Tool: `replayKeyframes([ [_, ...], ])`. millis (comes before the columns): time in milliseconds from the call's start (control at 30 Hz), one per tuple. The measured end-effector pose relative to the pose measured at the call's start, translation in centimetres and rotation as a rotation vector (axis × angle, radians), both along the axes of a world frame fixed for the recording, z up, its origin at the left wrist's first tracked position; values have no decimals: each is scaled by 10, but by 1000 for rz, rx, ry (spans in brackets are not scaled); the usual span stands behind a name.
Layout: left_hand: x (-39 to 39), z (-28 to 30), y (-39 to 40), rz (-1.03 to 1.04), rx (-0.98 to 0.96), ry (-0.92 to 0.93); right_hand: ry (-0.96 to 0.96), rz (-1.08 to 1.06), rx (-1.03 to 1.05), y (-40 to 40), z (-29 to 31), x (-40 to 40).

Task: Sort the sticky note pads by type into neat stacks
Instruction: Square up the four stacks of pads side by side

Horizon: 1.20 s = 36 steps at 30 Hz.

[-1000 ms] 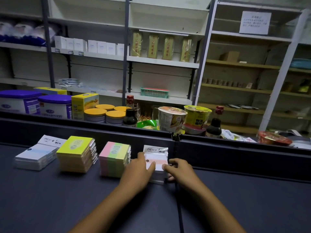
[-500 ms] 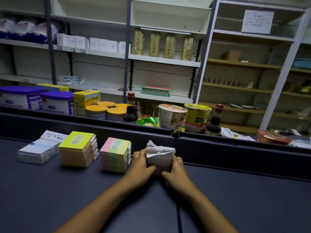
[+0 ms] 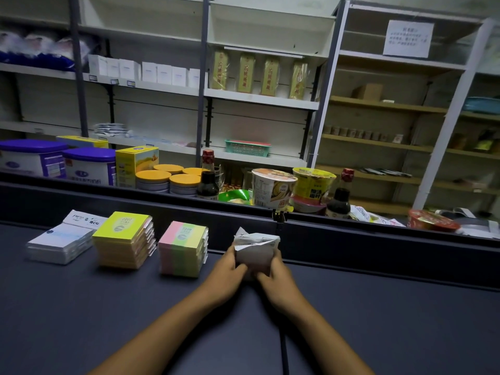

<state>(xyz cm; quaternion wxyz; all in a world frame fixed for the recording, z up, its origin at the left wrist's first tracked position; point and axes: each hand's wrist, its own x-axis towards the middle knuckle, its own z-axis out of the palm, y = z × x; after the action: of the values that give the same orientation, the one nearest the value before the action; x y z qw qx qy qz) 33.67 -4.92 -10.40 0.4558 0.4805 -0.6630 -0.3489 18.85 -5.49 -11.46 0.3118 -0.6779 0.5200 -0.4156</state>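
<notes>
White pad stack [image 3: 255,253] gripped btwn left hand [image 3: 226,269] & right hand [image 3: 276,274].

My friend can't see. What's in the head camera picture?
Both hands, left and right, grip a white pad bundle on a dark counter, right of white, yellow and pastel stacks.
</notes>
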Motion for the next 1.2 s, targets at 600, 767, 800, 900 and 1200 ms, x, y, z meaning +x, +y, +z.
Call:
replayKeyframes([
  [600,6,-6,-5,66,-49,-131,79,-32,-70,1,-1,-1],
  [767,4,-6,-4,55,-81,-121,80,-41,-87,3,0,-4],
  [800,4,-6,-5,54,-86,-128,87,-39,-95,4,1,-4],
  [900,5,-7,-6,44,-75,-143,94,-19,-101,5,2,-3],
  [1200,7,8,-2,47,-128,93,-315,71,63,-2,15,-26],
])
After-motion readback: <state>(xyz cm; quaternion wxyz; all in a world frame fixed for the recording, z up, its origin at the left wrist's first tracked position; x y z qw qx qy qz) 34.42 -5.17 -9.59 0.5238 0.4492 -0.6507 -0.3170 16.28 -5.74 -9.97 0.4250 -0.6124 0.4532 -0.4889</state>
